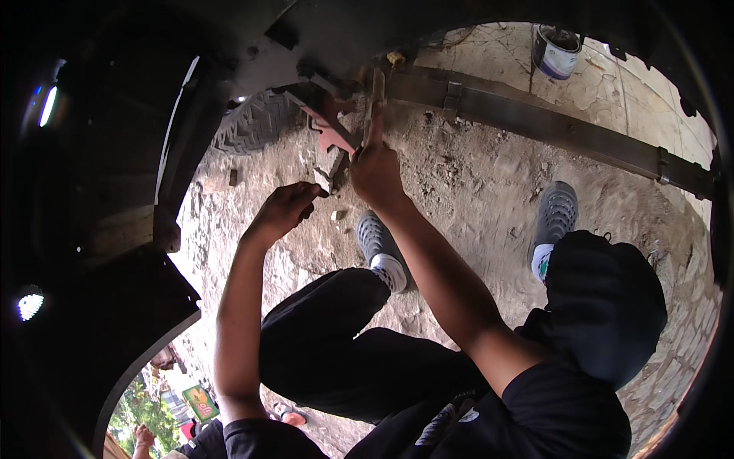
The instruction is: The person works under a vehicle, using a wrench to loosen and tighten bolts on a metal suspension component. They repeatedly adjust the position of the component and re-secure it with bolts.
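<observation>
My right hand (375, 174) is raised and closed around the lower end of a rusty, wood-coloured tool handle (374, 107) that points up to the vehicle's underside. Just left of it hangs a reddish metal bracket (330, 130). My left hand (284, 208) is lower and to the left, its fingers curled, pinching a small grey metal piece (323, 180) below the bracket. The two hands are about a hand's width apart. The tool's top end is hidden in the dark underbody.
A long rusty leaf spring (535, 122) runs from the top centre to the right. A treaded tyre (256, 122) sits at the upper left under a dark wheel arch. A white bucket (556, 52) stands on cracked ground. My grey shoes (380, 243) (555, 214) rest on dirt.
</observation>
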### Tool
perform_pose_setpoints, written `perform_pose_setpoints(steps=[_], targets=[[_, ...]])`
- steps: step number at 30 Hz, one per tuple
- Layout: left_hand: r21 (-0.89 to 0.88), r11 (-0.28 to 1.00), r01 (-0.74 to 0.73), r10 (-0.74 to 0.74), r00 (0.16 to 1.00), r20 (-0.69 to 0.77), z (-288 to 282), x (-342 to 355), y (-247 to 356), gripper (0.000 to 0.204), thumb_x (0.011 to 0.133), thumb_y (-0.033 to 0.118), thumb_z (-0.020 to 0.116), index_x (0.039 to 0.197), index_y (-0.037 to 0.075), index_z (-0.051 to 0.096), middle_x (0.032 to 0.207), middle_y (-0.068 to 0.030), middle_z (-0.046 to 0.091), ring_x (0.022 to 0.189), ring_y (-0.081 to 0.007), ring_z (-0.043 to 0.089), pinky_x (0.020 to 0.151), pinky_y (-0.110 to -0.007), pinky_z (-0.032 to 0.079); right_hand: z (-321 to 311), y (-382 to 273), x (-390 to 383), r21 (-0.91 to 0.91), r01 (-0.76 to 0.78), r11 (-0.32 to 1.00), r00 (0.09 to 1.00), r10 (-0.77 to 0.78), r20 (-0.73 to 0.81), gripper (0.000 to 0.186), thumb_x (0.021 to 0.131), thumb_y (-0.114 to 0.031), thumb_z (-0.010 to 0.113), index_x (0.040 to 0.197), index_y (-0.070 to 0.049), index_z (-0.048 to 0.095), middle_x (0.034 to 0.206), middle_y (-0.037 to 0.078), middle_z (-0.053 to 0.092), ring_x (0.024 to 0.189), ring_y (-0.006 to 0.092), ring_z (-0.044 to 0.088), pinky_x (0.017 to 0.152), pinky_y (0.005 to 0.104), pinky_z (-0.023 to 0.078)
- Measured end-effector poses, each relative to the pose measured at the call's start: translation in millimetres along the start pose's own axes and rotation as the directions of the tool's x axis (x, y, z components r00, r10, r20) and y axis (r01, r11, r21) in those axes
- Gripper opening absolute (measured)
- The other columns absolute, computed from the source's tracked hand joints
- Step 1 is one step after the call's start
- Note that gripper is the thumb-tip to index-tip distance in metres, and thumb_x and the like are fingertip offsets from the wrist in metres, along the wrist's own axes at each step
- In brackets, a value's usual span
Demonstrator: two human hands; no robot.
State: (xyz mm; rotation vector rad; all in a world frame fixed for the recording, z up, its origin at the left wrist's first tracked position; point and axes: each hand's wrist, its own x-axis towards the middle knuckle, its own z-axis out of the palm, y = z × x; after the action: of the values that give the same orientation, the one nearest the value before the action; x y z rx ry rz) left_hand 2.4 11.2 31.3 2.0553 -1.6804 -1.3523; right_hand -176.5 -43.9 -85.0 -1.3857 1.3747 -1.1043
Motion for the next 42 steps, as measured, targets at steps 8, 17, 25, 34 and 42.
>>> perform_pose_setpoints(steps=[8,17,25,34,42], targets=[[0.051,0.996,0.067,-0.068,0.998,0.008,1,6,-6,0.038,0.108,0.039,0.062,0.115,0.004,0.075,0.074,0.0011,0.059,0.070,-0.0095,0.052,0.066,-0.029,0.044,7,-4,-39,0.158,-0.103,0.982,0.994,0.096,0.053,0.090,0.098,-0.008,0.060,0.167,-0.009,0.003,0.087,0.032,0.072,0.073,0.0494,0.072,0.067,0.0581,0.058],[0.141,0.990,-0.009,0.010,1.000,-0.007,7,22,-1,0.043,0.106,0.046,0.062,0.111,0.005,0.075,0.074,-0.0002,0.061,0.071,-0.0098,0.053,0.068,-0.031,0.045,40,116,-76,-0.050,-0.212,0.976,0.971,0.205,-0.125,0.091,0.104,-0.021,0.061,0.167,-0.012,-0.003,0.102,0.029,0.075,0.075,0.0400,0.076,0.060,0.0482,0.066],[0.144,0.983,-0.113,0.123,0.991,-0.062,49,31,13,0.042,0.105,0.046,0.066,0.105,0.005,0.072,0.073,-0.0022,0.058,0.071,-0.0109,0.052,0.068,-0.034,0.046,8,171,-73,-0.060,-0.476,0.877,0.805,0.407,-0.433,0.087,0.103,-0.007,0.055,0.167,-0.008,-0.003,0.143,0.037,0.055,0.123,0.0493,0.063,0.106,0.0555,0.051],[-0.033,0.937,-0.349,0.346,0.935,-0.074,75,65,29,0.043,0.112,0.046,0.047,0.118,0.010,0.070,0.079,0.0022,0.055,0.066,-0.0072,0.045,0.061,-0.027,0.038,37,200,-89,0.037,-0.638,0.769,0.582,0.513,-0.631,0.094,0.092,-0.003,0.064,0.167,-0.008,0.007,0.151,0.035,0.038,0.133,0.0506,0.051,0.111,0.0585,0.046],[0.056,0.974,-0.222,0.224,0.973,-0.049,78,68,8,0.046,0.111,0.044,0.048,0.124,0.007,0.072,0.088,0.0019,0.062,0.068,-0.0080,0.049,0.062,-0.027,0.041,60,146,-130,-0.110,-0.446,0.888,0.716,0.281,-0.639,0.086,0.085,-0.004,0.073,0.160,-0.005,0.032,0.159,0.031,0.031,0.147,0.0503,0.036,0.120,0.0633,0.030]])
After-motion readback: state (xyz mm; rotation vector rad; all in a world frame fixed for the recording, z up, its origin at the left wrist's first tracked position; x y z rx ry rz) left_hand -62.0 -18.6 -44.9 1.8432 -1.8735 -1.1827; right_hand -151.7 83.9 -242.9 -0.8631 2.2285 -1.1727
